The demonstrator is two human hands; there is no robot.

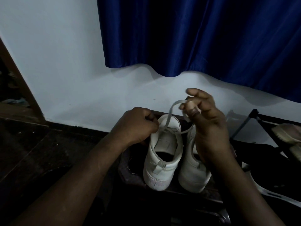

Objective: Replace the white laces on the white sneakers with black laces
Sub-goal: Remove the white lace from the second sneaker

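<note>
Two sneakers, both white, stand side by side on a dark low surface, heels toward the camera and toes toward the white wall. The left sneaker is fully visible from behind. Its opening is dark, and its sides touch or nearly touch the right sneaker, whose upper part is hidden behind the right forearm.

The white lace is still threaded in the front of the left sneaker. One strand rises from the eyelet area in a loop to the right hand. A second strand crosses the front of the sneaker from side to side.

The left hand is at the left front of the left sneaker. Its fingers are curled tight and pinch the lace where a thin strand leaves the shoe.

The right hand is raised above and just beyond the right sneaker. The lace wraps over its middle fingers, which are bent round it. The index finger sticks out forward, clear of the lace.

A blue curtain hangs against the wall above the work area. At the right edge stands a black rack holding a pale item that is too dim to identify.
</note>
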